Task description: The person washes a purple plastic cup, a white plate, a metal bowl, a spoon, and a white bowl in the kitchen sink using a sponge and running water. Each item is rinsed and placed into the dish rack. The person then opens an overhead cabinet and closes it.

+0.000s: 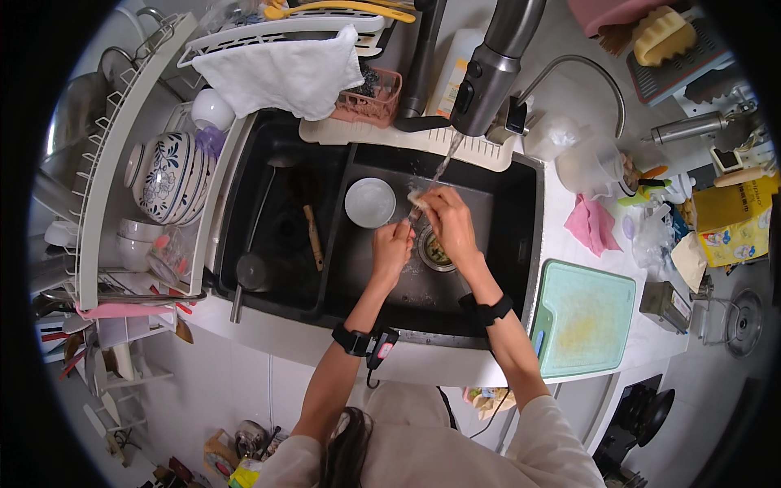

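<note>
Over the right basin of the black double sink [381,299], my left hand [390,251] is closed around a slender, shiny utensil [415,215], whose kind is mostly hidden by my fingers. My right hand [453,224] pinches a small pale scrubbing pad [417,199] against the utensil's upper part. Water [447,160] runs from the grey pull-out faucet [479,91] onto the pad and my right fingers. Left of my hands, a white bowl [370,203] stands on the basin floor. Beneath my right hand, a drain strainer [437,251] holds food scraps.
A ladle [251,271] and a wooden-handled brush [312,238] lie in the left basin. Stacked patterned bowls [168,177] fill the rack at left. A white towel [284,73] hangs behind the sink. A green cutting board [586,320] and pink cloth [593,226] lie at right.
</note>
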{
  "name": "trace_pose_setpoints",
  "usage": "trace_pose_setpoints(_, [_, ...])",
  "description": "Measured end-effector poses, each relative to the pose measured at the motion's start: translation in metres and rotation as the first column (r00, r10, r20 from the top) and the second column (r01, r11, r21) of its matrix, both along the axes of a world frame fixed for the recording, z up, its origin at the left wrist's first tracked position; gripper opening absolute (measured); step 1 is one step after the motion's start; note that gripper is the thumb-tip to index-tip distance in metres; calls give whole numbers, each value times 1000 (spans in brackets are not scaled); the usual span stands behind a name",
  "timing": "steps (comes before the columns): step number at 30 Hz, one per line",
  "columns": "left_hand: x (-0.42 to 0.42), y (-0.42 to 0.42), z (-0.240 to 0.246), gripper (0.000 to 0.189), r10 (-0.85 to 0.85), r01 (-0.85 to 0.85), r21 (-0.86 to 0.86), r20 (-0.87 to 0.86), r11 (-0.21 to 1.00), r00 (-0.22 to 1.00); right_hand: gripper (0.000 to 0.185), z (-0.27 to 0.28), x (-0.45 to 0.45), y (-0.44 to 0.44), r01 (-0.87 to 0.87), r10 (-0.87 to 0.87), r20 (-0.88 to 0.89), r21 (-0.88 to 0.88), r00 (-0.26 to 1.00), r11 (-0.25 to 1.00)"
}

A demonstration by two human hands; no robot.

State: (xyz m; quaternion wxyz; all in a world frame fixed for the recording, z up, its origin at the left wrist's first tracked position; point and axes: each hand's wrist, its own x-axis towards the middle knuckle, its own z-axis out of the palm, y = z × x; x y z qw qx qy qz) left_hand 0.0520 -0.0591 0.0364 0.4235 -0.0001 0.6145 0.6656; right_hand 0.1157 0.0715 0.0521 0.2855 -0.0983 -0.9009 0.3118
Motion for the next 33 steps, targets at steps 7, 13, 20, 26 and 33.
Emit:
trace_pose_setpoints(7, [5, -6, -4, 33, 2, -3, 42, 25, 999, 1000, 17, -9, -10, 22, 60, -60, -9, -34, 998, 998])
trace_pose_setpoints(13, [6, -13, -5, 34, 18, -19, 61, 6, 998, 1000, 16, 1, 8, 19, 126, -132, -47, -116, 990, 985])
trace_pose_setpoints(20, [4, -7, -4, 33, 18, -20, 69, 27, 997, 999, 19, 1, 0, 0, 97, -97, 6, -90, 995, 991])
trace_pose_setpoints(26, [1, -11, -5, 33, -31, 33, 69, -33, 997, 999, 16, -5, -2, 4, -11, 11, 10, -22, 1000, 1000])
trace_pose_setpoints(33, [7, -13, -1, 33, -38, 44, 66, -86, 997, 996, 19, 2, -11, 38, 179, -168, 72, -203, 983, 963])
